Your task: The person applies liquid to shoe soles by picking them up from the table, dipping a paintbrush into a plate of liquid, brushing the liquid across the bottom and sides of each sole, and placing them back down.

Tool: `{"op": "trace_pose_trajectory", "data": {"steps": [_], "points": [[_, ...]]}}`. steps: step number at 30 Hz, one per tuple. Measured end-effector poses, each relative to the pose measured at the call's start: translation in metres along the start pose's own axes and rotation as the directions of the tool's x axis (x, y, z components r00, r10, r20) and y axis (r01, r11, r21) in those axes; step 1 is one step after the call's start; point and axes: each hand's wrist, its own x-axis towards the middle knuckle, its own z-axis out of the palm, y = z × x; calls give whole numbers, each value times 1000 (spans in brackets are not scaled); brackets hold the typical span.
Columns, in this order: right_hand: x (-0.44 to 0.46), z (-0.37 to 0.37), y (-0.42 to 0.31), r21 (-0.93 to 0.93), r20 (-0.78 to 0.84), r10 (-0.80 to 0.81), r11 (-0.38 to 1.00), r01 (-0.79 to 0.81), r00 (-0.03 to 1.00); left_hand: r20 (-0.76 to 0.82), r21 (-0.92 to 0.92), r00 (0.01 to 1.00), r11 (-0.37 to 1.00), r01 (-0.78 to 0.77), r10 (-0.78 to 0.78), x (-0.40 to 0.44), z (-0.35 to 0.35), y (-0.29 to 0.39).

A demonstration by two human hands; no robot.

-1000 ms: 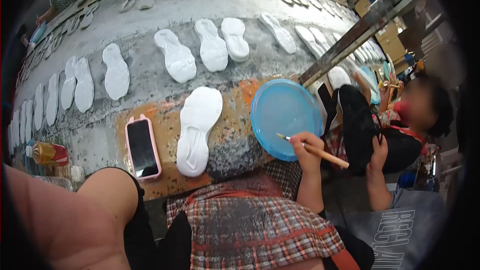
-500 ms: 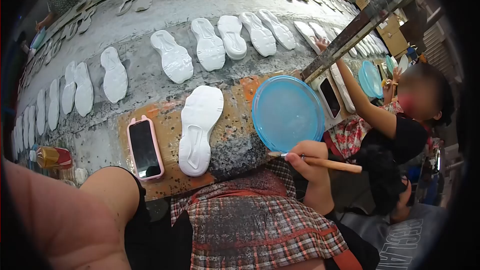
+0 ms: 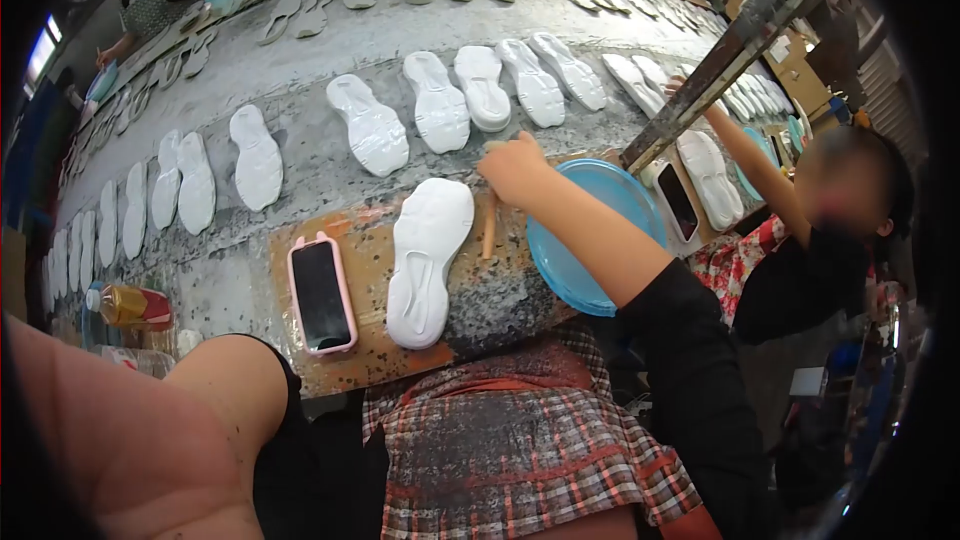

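Now, right hand point(image 3: 512, 170) curled around a brush point(image 3: 489, 228), fingers bent, near 1 white sole point(image 3: 432, 260), left fingers out of view.

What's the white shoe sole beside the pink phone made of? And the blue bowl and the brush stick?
White sole: probably foam or rubber, mostly matt, with moulded-looking grooves.
Blue bowl: likely plastic, smooth and even in colour, slightly see-through.
Brush handle: looks like smooth wood, from its plain tan colour, though painted plastic is possible.
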Motion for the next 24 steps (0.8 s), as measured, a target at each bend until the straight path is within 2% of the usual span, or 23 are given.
{"op": "trace_pose_trajectory", "data": {"steps": [2, 3, 4, 5, 6, 7, 8, 9, 10, 11, 12, 15, 24], "points": [[-1, 7, 5, 13, 10, 5, 1000, -5, 1000, 13, 28, 1000, 1000, -3, 3, 4, -7, 2], [-2, 4, 5, 26, 109, 28, 999, -31, 994, 18, 42, 1000, 999, -12, 11, 5, -7, 4], [-10, -8, 5, 17, 102, 21, 1000, -23, 995, 21, 56, 1000, 998, -23, 22, 6, 1, -3], [-22, -20, 8, 104, 78, -1, 995, -7, 997, 25, 69, 999, 997, -28, 26, 4, 13, -10], [-37, -36, 9, 198, 59, -23, 980, 11, 998, 29, 81, 999, 997, -22, 19, 7, -5, 7], [-53, -57, 15, 423, -10, 54, 905, -45, 999, 34, 94, 999, 996, -11, 8, 7, -5, 11], [-78, -88, 21, 559, -132, 111, 829, -18, 985, 39, 111, 999, 994, -13, 9, 6, -4, 14], [-108, -114, 27, 622, -385, 159, 772, 129, 909, 46, 130, 999, 991, -13, 7, 6, -12, 34], [-139, -141, 26, 681, -485, 328, 723, 115, 811, 58, 150, 998, 989, -12, 3, 7, -6, 31], [-173, -159, 42, 538, -739, 203, 752, 381, 642, 71, 168, 997, 986, -13, 1, 10, -7, 35], [-229, -185, 71, 577, -521, 409, 815, -44, 749, 84, 185, 996, 983, -13, -3, 10, -2, 33], [-247, -140, 139, 594, -513, 388, 804, -9, 766, 115, 237, 993, 972, 0, -28, 18, 3, 32], [-263, -44, 251, 600, -502, 327, 799, 49, 801, 170, 349, 983, 937, 6, -70, 25, 13, 32]]}}
